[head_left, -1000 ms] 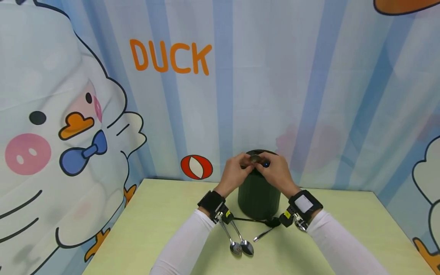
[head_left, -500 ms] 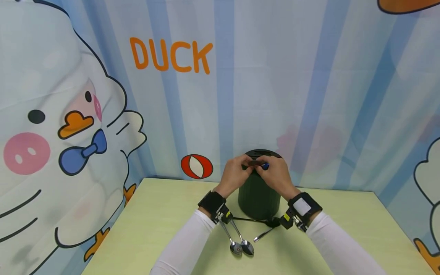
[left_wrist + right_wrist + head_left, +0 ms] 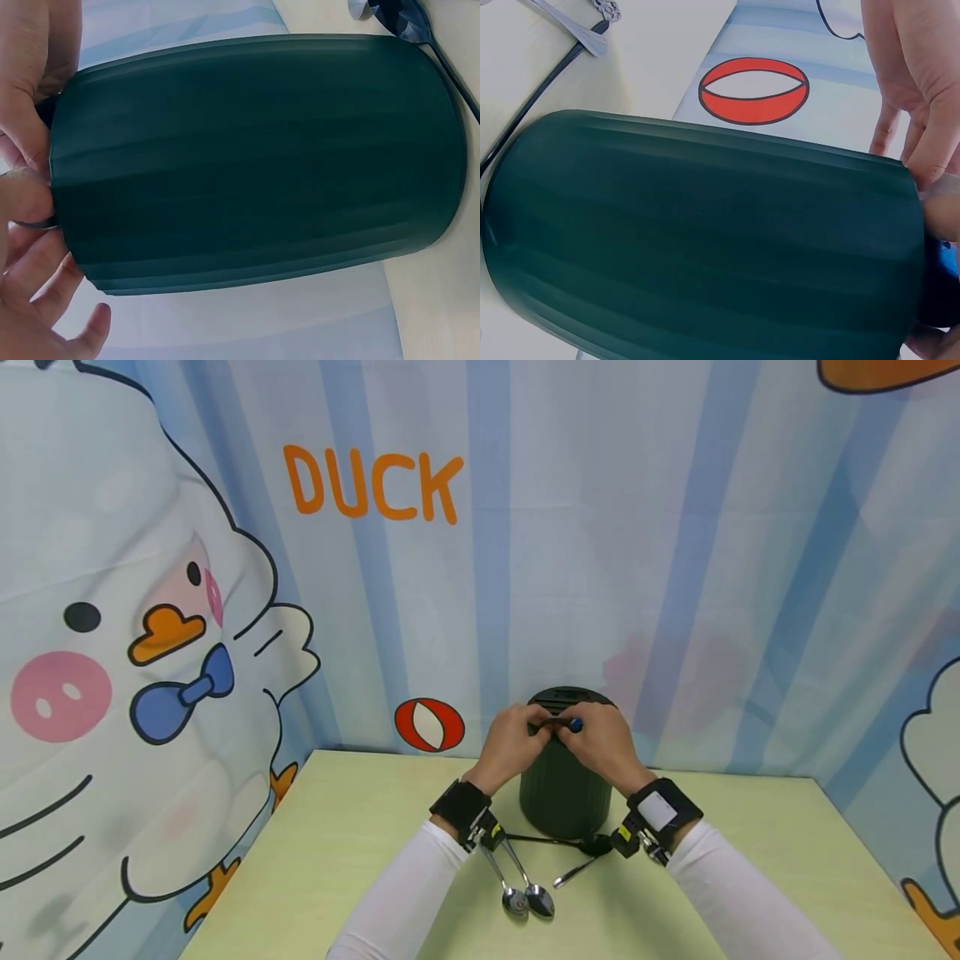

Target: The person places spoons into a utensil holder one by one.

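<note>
Blue-ended dark item (image 3: 555,721) between the hands (image 3: 514,737) (image 3: 602,739), pinched by both, near the top of a green container (image 3: 564,795)

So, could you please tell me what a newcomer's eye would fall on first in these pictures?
Probably the huge white cartoon bird on the left of the blue-striped cloth backdrop, then the bold orange DUCK lettering up to its right. Next, most likely, the dark green ribbed cylindrical container standing on the pale yellow table; by its top the left hand and right hand pinch a small dark item mostly hidden from view.
</note>
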